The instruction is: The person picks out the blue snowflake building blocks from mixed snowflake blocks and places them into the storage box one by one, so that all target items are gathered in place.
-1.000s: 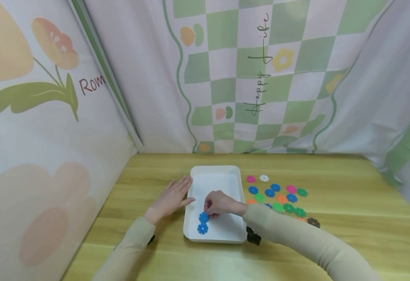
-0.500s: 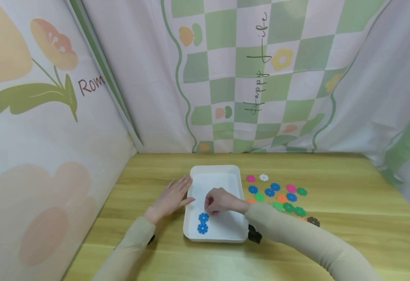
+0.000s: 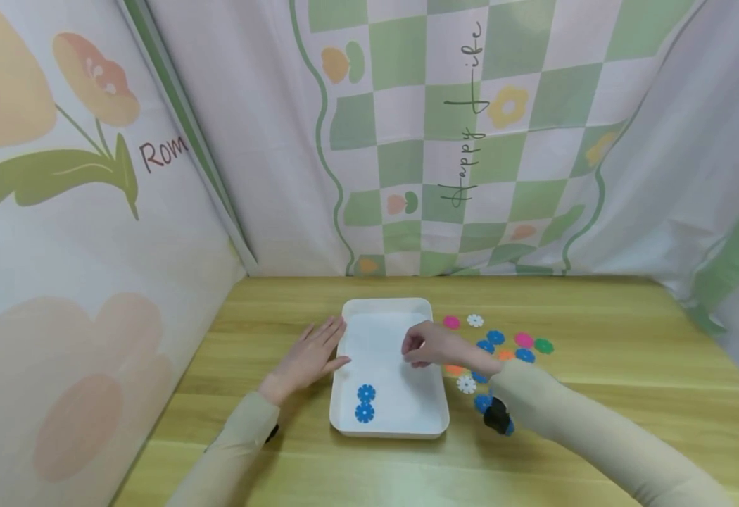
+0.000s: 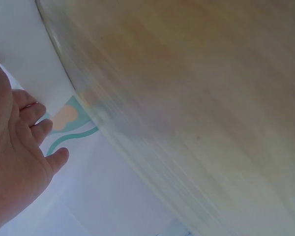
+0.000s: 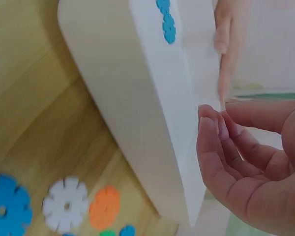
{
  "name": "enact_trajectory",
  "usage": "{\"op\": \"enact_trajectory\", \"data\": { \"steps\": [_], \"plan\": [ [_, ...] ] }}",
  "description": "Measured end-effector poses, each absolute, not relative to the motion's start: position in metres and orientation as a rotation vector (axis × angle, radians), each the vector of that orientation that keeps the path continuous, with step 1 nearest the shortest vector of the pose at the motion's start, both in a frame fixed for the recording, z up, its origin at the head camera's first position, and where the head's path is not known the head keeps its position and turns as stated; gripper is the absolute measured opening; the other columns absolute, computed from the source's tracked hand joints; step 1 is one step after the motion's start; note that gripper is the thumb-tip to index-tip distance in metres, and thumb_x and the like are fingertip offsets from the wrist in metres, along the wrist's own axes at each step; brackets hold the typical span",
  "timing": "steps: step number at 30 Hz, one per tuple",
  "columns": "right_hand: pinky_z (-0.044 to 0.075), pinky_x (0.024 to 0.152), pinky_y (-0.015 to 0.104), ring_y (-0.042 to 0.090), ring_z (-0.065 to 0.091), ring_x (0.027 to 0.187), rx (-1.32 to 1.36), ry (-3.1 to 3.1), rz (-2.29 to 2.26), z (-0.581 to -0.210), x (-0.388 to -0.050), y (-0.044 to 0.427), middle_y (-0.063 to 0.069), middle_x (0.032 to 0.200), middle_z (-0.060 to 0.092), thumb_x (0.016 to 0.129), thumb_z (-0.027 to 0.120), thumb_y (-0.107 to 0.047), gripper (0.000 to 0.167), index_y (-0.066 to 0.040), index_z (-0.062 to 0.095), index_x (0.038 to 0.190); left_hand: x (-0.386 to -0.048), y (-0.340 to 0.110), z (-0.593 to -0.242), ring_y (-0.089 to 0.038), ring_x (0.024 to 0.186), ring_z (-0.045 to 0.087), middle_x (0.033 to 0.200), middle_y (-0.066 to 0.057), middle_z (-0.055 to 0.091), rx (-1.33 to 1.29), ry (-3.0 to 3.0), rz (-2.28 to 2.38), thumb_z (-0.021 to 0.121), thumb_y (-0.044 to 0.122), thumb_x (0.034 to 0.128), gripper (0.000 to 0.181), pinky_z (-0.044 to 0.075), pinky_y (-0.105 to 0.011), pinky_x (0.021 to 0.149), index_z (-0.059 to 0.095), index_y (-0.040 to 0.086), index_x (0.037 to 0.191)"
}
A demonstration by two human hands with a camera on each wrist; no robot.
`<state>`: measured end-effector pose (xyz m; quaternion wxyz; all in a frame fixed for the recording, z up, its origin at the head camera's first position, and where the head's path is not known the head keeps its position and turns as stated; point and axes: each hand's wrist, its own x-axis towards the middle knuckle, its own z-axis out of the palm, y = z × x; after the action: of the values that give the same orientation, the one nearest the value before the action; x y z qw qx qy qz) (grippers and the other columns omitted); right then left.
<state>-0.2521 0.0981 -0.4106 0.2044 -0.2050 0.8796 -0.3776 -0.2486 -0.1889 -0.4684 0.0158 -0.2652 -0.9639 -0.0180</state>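
While the left hand [image 3: 306, 359] rests at the tray's left rim, fingers extended, thumb apart, the right hand [image 3: 431, 345] is over its right side, fingers curled in toward the thumb; two blue snowflake discs [image 3: 366, 403] lie touching inside the white tray [image 3: 376, 331], near-left; assorted discs [image 3: 524, 340] right.

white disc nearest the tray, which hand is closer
Right. The right hand is over the tray, left of the white disc; the left hand is farther left, across the tray.
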Motion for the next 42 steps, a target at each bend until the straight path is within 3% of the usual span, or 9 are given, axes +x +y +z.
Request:
{"op": "enact_trajectory", "data": {
  "steps": [7,19,25,29,42],
  "plan": [
    [0.061,0.076,0.041,0.022,0.069,0.079,-0.553,2.455,-1.124,-0.4,-0.254,0.145,0.016,0.09,0.069,0.094,0.063,-0.008,0.011,0.003,0.064,0.096,-0.249,-0.189,-0.47,-0.027,0.153,0.027,0.164,-0.01,0.027,-0.831,-2.99,-0.056,0.041,0.055,0.1019,0.076,0.028,-0.055,0.122,0.025,0.006,0.157],
    [0.054,0.062,0.031,0.017,0.06,0.072,-0.439,2.543,-1.1,-0.413,-0.254,0.229,0.012,0.083,0.067,0.095,0.062,-0.012,0.023,0.008,0.063,0.105,-0.25,-0.189,-0.47,-0.026,0.154,0.025,0.165,-0.008,0.024,-0.828,-3.008,-0.064,0.039,0.057,0.1018,0.076,0.026,-0.054,0.123,0.023,0.007,0.158],
    [0.057,0.066,0.034,0.018,0.062,0.076,-0.357,2.617,-1.035,-0.425,-0.254,0.262,0.014,0.088,0.068,0.093,0.065,-0.014,0.026,0.009,0.064,0.106,-0.249,-0.189,-0.469,-0.026,0.154,0.023,0.165,-0.008,0.023,-0.823,-3.017,-0.05,0.038,0.057,0.102,0.076,0.026,-0.054,0.123,0.022,0.008,0.158],
    [0.06,0.071,0.036,0.02,0.066,0.082,-0.316,2.662,-0.994,-0.428,-0.253,0.277,0.018,0.094,0.07,0.093,0.064,-0.013,0.028,0.011,0.063,0.107,-0.249,-0.188,-0.468,-0.027,0.153,0.025,0.165,-0.009,0.025,-0.823,-3.005,-0.072,0.041,0.055,0.102,0.076,0.028,-0.055,0.122,0.025,0.006,0.157],
    [0.054,0.063,0.03,0.019,0.062,0.075,-0.279,2.764,-0.856,-0.44,-0.252,0.296,0.014,0.085,0.068,0.086,0.069,-0.009,0.021,0.008,0.064,0.097,-0.249,-0.189,-0.47,-0.027,0.153,0.026,0.165,-0.009,0.025,-0.831,-2.992,-0.058,0.042,0.054,0.1021,0.075,0.029,-0.055,0.121,0.025,0.006,0.157]
  ]
}}
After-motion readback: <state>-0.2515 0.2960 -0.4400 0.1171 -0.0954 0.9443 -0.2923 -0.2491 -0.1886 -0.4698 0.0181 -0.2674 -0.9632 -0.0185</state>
